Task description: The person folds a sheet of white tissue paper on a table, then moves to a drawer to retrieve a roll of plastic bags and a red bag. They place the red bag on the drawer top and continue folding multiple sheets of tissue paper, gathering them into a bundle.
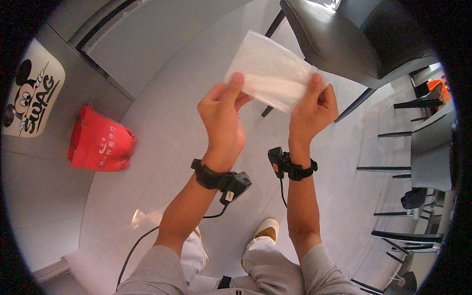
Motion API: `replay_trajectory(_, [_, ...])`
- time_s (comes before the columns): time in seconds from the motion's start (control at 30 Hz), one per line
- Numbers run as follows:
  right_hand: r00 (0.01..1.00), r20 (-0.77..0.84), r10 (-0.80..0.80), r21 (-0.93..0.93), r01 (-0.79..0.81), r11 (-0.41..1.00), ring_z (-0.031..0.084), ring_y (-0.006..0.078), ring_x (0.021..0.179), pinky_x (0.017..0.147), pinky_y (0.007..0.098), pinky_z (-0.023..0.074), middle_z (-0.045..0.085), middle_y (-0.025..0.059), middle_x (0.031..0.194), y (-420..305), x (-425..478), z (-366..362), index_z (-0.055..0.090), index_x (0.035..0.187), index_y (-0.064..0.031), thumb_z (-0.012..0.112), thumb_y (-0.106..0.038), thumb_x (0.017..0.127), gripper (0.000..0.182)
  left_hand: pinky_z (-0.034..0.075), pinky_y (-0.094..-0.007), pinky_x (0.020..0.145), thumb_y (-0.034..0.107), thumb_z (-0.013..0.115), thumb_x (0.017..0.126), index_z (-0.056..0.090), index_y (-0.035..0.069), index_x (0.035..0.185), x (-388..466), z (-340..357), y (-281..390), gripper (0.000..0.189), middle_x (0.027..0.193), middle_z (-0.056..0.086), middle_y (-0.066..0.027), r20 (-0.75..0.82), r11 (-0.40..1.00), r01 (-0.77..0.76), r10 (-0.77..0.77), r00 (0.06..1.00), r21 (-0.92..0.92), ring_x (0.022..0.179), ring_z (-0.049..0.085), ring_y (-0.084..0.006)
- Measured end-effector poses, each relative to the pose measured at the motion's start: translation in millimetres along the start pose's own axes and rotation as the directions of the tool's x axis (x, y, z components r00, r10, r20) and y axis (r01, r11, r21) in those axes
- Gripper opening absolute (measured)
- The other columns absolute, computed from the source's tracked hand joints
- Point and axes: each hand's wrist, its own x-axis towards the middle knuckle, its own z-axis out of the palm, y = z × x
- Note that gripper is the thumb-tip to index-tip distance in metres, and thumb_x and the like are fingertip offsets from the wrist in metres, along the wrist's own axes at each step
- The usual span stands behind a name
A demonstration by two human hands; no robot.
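Note:
A clear, flat plastic bag or sheet (273, 66) is stretched between my two hands above the floor. My left hand (225, 103) pinches its lower left corner, thumb on top. At the right edge, my right hand (315, 103) grips it the same way. The plastic is slightly creased and reflects light along its lower part. Each wrist carries a black strap with a small black device and a cable.
A red fabric bag (103, 142) with white writing stands on the floor by a grey cabinet (37, 177) at left. A dark chair (339, 40) is beyond my right hand; several more chairs line the right side.

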Motion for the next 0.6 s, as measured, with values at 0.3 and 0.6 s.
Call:
replay_trajectory(0.3, [0.999,0.033,-0.011,0.010,0.010,1.000,0.046,0.0037,0.065,0.056,0.0220,0.0372,0.058,-0.0035,0.070,-3,3,-3,0.069,0.088,0.0018,0.063,-0.021,0.099,0.026,0.055,-0.0287,0.083,0.026,0.069,0.094,0.064,0.000,0.107,1,2,10,0.030,0.099,0.068,-0.0092,-0.011,0.996,0.045,-0.046,0.999,-0.071,0.091,0.066,-0.0151])
replay_trajectory(0.6, [0.953,0.294,-0.073,-0.023,0.083,0.996,0.034,0.0035,0.060,0.050,0.0237,0.0284,0.041,-0.0051,0.060,3,5,-12,0.055,0.071,-0.0018,0.066,-0.020,0.097,0.033,0.055,-0.0259,0.074,0.024,0.074,0.090,0.061,0.002,0.123,30,-3,38,0.042,0.101,0.070,-0.0068,0.322,0.919,0.010,-0.148,0.935,0.393,0.086,0.067,-0.0136])
